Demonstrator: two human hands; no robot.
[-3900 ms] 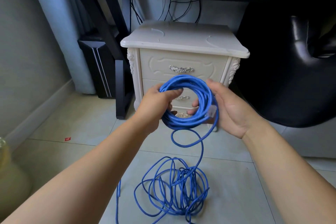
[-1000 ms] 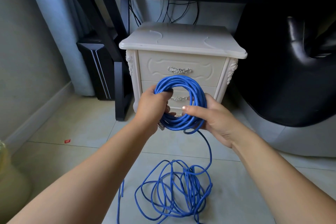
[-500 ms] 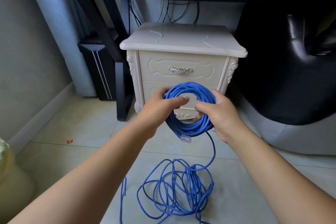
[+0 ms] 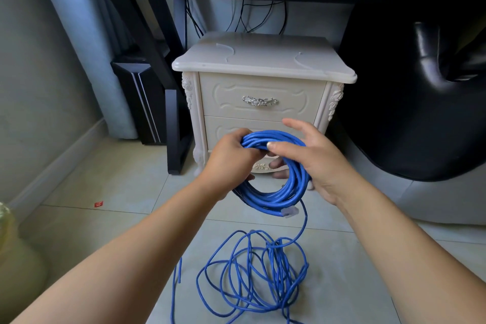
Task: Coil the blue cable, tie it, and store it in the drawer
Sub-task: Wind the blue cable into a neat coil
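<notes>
A blue cable coil [image 4: 276, 197] hangs in front of the cream nightstand [image 4: 263, 60]. My left hand [image 4: 228, 160] grips the coil's upper left side, fingers curled round the strands. My right hand [image 4: 313, 158] holds the coil's right side, thumb pressed on the top strands, index finger raised and fingers behind the loop. A clear plug [image 4: 289, 212] sticks out at the coil's bottom. One strand drops to a loose tangle of blue cable [image 4: 252, 276] on the tile floor. The top drawer [image 4: 260, 100] with its silver handle is closed; the lower drawer is partly hidden by my hands.
A dark desk frame and black computer tower [image 4: 142, 102] stand left of the nightstand. A black leather chair [image 4: 420, 87] fills the right side. Black wires hang behind the nightstand. A yellowish object [image 4: 13, 258] sits at the left edge; a small red scrap [image 4: 99, 203] lies on the floor.
The coil has tilted and lowered slightly. My right hand slid up the right side, thumb now on the top strands. The plug swung to the coil's lower right.
</notes>
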